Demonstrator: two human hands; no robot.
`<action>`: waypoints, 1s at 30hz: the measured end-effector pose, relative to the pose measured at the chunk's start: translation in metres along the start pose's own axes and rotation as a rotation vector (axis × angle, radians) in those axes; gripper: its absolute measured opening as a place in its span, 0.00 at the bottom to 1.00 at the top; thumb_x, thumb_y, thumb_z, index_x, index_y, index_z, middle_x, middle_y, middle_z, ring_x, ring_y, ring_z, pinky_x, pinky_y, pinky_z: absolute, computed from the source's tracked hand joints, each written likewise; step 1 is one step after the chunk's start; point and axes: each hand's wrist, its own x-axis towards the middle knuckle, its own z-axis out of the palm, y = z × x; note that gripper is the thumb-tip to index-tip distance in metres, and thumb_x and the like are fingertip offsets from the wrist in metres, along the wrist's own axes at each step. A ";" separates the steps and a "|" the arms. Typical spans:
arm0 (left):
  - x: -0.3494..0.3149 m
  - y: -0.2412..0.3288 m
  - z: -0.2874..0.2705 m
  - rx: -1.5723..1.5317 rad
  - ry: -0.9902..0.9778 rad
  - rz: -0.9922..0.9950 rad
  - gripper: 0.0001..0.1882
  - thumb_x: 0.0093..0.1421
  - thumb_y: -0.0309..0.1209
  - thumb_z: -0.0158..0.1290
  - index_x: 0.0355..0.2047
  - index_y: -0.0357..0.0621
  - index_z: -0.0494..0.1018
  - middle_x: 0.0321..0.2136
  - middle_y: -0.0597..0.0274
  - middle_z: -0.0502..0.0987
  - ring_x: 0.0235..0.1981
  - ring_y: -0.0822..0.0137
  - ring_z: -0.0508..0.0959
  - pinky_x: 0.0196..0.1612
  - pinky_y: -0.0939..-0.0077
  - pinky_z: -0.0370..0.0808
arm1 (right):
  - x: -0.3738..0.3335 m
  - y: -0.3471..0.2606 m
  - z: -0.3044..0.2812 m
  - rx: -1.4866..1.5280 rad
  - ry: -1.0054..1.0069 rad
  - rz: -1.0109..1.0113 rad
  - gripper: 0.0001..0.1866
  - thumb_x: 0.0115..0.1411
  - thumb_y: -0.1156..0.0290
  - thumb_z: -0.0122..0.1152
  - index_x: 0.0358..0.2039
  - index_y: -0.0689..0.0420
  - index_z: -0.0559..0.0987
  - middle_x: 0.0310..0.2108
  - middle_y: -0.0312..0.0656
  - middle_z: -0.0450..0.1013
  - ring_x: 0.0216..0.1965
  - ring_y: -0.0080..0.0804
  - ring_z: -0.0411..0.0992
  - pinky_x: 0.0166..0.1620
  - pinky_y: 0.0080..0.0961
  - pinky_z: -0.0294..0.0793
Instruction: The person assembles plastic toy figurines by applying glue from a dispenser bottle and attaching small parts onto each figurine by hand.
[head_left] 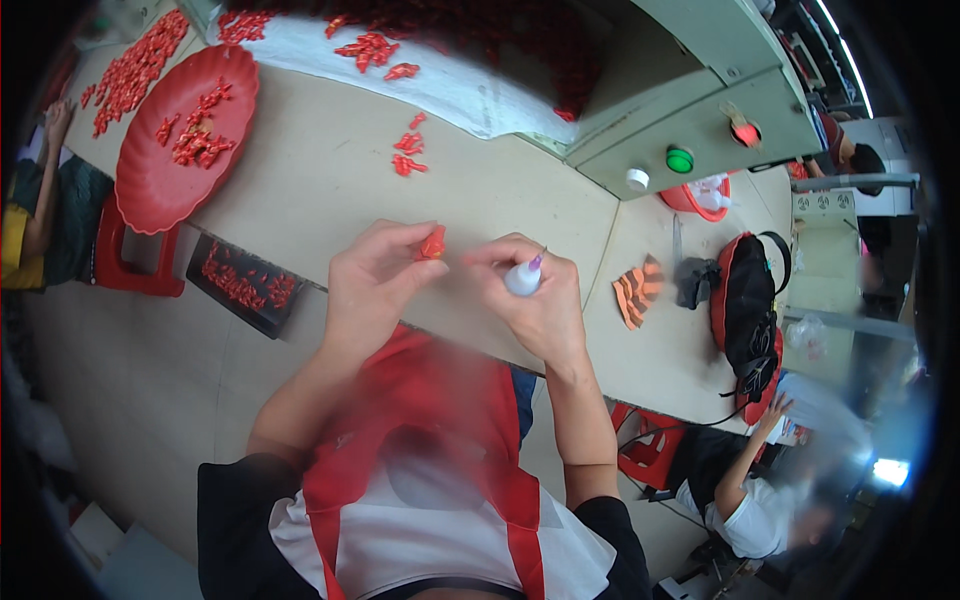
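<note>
At mid-frame, my left hand (372, 278), nearly closed at its tips, pinches 1 red piece (432, 243) while my right hand (545, 312) curls round a white bottle (522, 281), which might drip if squeezed too hard.

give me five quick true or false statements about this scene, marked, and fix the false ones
1. The left hand pinches a small red piece. True.
2. The right hand is empty. False: it holds a small white bottle with a purple tip.
3. The large red scalloped tray is left of both hands and has red pieces in it. True.
4. The striped cloth lies left of the left hand. False: it lies on the table to the right of the right hand.
5. The green button sits on the machine's front panel. True.
</note>
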 end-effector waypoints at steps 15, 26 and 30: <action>-0.008 0.004 0.046 0.260 -0.117 0.240 0.17 0.50 0.12 0.52 0.43 0.32 0.71 0.37 0.58 0.68 0.38 0.70 0.75 0.42 0.79 0.76 | -0.032 0.013 -0.026 0.209 0.105 -0.037 0.06 0.53 0.74 0.61 0.29 0.64 0.77 0.23 0.36 0.75 0.24 0.16 0.71 0.28 0.14 0.70; -0.005 0.012 0.046 0.485 -0.179 0.319 0.16 0.48 0.14 0.54 0.40 0.34 0.74 0.33 0.56 0.71 0.33 0.68 0.77 0.37 0.78 0.78 | -0.035 0.014 -0.027 -0.176 0.216 -0.394 0.07 0.44 0.84 0.61 0.26 0.61 0.77 0.22 0.39 0.74 0.23 0.25 0.72 0.27 0.16 0.69; -0.002 0.013 0.039 0.367 -0.204 0.167 0.14 0.49 0.17 0.54 0.38 0.38 0.74 0.32 0.58 0.72 0.32 0.65 0.77 0.36 0.75 0.77 | -0.025 0.018 -0.039 -0.275 0.098 -0.466 0.08 0.43 0.85 0.63 0.26 0.60 0.78 0.23 0.40 0.74 0.23 0.26 0.72 0.27 0.18 0.70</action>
